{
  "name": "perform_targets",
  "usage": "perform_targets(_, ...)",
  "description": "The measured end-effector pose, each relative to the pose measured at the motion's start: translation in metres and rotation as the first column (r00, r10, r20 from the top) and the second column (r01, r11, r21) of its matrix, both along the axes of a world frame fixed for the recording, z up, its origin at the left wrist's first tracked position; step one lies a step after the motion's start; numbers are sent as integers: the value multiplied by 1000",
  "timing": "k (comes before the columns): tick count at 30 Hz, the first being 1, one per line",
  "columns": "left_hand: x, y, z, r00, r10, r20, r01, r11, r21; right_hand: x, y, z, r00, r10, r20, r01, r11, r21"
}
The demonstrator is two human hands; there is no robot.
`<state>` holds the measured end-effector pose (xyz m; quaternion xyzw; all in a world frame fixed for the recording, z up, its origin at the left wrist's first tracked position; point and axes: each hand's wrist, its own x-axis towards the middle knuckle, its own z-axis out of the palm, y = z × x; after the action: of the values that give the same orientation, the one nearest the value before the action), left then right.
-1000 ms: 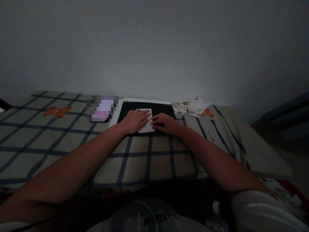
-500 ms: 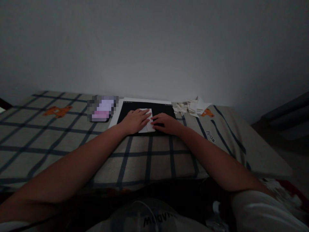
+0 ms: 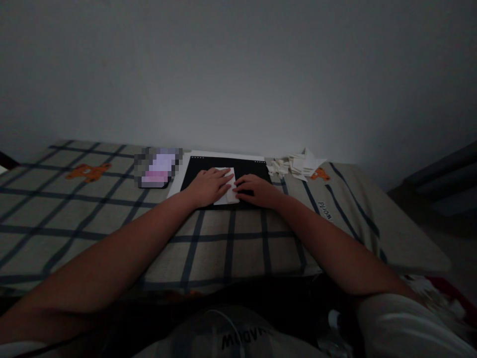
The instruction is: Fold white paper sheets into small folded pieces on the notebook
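First, on the near side of the fingers, a checked cloth (image 3: 246, 248) is seen. Next, a small white paper (image 3: 230, 197) is kept flat under the left hand (image 3: 208, 188), whose fingers are laid on top, a little spread. The right hand (image 3: 258, 191) is bent, with its fingertips at the paper's right edge; whether the edge is pinched cannot be told. Some folding seems to be done, since a line like a crease is shown, but much is covered, so how many folds are left cannot be told. Under the fingers and paper, a black sheet (image 3: 189, 174) is laid. Farther left of the fingers, a blurred, glowing phone (image 3: 160, 169) is placed. Farther right, a pointy paper pile (image 3: 303, 164) is heaped. Past everything, a grey wall (image 3: 238, 74) is seen.
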<state>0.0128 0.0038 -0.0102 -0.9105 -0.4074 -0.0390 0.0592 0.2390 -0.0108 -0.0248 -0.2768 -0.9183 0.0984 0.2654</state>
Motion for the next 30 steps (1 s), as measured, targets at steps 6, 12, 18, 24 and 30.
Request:
perform_targets(6, 1, 0, -1, 1000, 12, -5, -12, 1000, 1, 0, 1, 0, 1000, -1, -6, 1, 1000, 5)
perform_targets(12, 1, 0, -1, 1000, 15, -7, -15, 1000, -17, -1, -1, 1, 1000, -12, 10, 12, 1000, -8)
perform_targets(18, 2, -2, -2, 1000, 11, -7, -11, 1000, 2, -1, -2, 1, 1000, -14, 9, 14, 999, 30)
perform_targets(24, 4, -6, 1, 999, 34, -16, -34, 999, -17, -1, -1, 0, 1000, -10, 16, 10, 999, 34)
perform_targets(30, 2, -3, -1, 999, 34, -14, -35, 999, -19, -2, -2, 2, 999, -26, 24, 26, 999, 24)
